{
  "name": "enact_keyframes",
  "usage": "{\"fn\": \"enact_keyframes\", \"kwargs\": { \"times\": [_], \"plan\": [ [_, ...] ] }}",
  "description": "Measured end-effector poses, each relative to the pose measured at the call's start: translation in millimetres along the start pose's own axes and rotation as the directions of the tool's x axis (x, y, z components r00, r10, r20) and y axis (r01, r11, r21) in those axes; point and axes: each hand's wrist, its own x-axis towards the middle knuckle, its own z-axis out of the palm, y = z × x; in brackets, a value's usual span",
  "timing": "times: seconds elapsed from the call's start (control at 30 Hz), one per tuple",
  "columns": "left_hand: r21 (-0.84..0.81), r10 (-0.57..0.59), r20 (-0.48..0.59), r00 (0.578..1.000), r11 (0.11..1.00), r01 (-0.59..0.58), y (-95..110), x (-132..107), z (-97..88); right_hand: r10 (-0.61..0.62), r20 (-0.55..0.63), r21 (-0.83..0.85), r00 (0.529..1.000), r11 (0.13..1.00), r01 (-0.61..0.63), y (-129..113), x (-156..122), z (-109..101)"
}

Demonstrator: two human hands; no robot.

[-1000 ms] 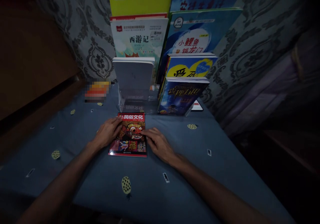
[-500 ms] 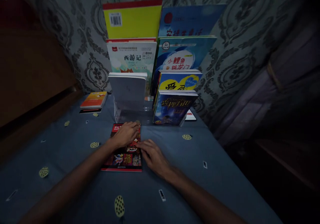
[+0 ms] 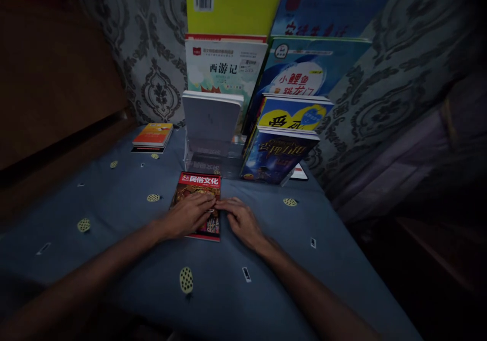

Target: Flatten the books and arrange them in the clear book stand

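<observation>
A red book (image 3: pixel 201 184) with a picture cover lies flat on the cloth, its red title band at the far end. Across its middle rests my left hand (image 3: pixel 193 213), fingers stretched out and flat, hiding part of the cover. My right hand (image 3: pixel 240 220) is at the book's right edge, its extended fingertips meeting the left hand's fingertips there. Neither hand is gripping anything. Just behind the book stands a clear tiered rack (image 3: pixel 213 164) with books in it.
The rack bears a grey-backed book (image 3: pixel 211 120), a dark blue book (image 3: pixel 276 156) and several taller ones. Orange books (image 3: pixel 152 135) are stacked at the back left. A patterned blue cloth (image 3: pixel 274 290) covers the table; a curtain (image 3: pixel 411 163) hangs at right.
My left hand has slid down the cover toward me, uncovering the title band. My right hand remains by the right edge. The view has shifted, so the rack appears further right and higher.
</observation>
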Motion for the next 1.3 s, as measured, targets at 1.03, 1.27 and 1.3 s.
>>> {"fn": "enact_keyframes", "kwargs": {
  "times": [1.03, 1.27, 1.3],
  "plan": [
    [0.033, -0.047, -0.054, 0.997, 0.998, 0.049, 41, -50, 2.9, 0.036, 0.172, -0.313, 0.984, 0.95, 0.02, -26, -30, 10],
    [0.092, -0.066, -0.002, 0.998, 0.994, 0.066, 42, -70, -13.4, -0.025, 0.187, -0.327, 0.982, 0.941, 0.086, -47, -52, 6],
    [0.106, -0.079, -0.015, 0.997, 0.991, 0.08, 40, -78, -17.8, -0.033, 0.186, -0.33, 0.982, 0.939, 0.094, -47, -51, 6]
  ]
}}
